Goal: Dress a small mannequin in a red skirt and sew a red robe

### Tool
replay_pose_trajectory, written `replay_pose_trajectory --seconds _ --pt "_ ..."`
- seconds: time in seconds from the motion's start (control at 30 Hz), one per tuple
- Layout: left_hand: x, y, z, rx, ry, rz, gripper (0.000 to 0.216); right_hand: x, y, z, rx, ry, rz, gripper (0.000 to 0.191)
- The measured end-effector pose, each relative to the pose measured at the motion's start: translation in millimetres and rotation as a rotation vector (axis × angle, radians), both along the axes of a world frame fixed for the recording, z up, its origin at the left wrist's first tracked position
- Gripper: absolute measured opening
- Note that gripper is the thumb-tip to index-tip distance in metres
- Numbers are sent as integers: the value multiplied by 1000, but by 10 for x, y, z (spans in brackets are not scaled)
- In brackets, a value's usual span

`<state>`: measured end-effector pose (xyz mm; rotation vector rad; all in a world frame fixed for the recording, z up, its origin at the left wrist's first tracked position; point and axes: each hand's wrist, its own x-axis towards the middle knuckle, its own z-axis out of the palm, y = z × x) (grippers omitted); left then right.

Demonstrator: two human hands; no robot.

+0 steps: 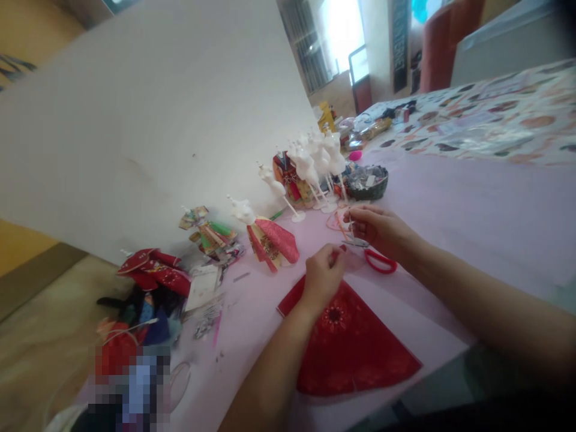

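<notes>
A red fan-shaped piece of cloth point(360, 348) with a pale flower-like motif lies spread on the pink tabletop. My left hand point(323, 273) is closed over its narrow upper end, and a bit of red pokes out at the fingertips. Just right of it, my right hand point(373, 228) is raised in a pinch. Something thin and pale seems to be between those fingers, too small to name. Below the right hand rest scissors point(381, 262) with red handles, their blades pointing towards my left hand. Thin orange cord point(337, 221) lies behind the hands.
Small white dress forms point(306, 162) stand at the back, beside a dark basket point(371, 183). One form wears a pink and cream skirt point(274, 240). Further left are a green-patterned outfit point(211, 234), a red garment point(155, 270) and piled fabric scraps. A white panel point(157, 120) rises behind.
</notes>
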<state>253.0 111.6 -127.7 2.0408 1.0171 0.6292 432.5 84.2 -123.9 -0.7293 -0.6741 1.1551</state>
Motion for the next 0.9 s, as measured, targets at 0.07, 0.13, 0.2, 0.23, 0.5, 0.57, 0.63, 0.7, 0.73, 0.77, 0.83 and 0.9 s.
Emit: replay_pose_trajectory --seconds 0.07,0.13,0.2,0.23,0.5,0.57,0.63,0.7,0.73,0.77,0.83,0.9 --pt "-194 -182 32 -179 -82 -22 17 -23 -16 14 -12 12 1 20" --pt "-416 -369 26 -263 -139 -36 18 -60 -47 48 -21 21 7 19" --pt "-641 -533 -17 -242 -189 -43 15 -118 -85 96 -23 29 13 18" --pt "-744 -602 -46 -226 -207 -48 13 -155 -105 124 -24 31 19 17" --pt "-1064 -806 -257 -410 -394 156 21 -631 -301 405 15 -61 110 10" --pt "-1061 -800 -284 -442 -414 195 17 -783 -383 480 31 -78 123 10" --pt "-1072 -793 -302 -438 -420 198 13 -936 -470 534 41 -110 128 11" --pt "-1103 -779 -319 -416 -441 180 9 -1073 -546 548 37 -162 141 12" --pt "-1126 -767 -327 -394 -456 174 8 -1128 -575 539 28 -191 153 12" --pt "-1150 -751 -336 -360 -472 175 7 -1172 -598 520 14 -213 165 13" --pt "-1200 -711 -354 -268 -499 190 7 -1223 -622 461 -23 -235 186 14" --pt "-1240 -671 -366 -189 -529 202 9 -1230 -626 396 -64 -241 207 15"
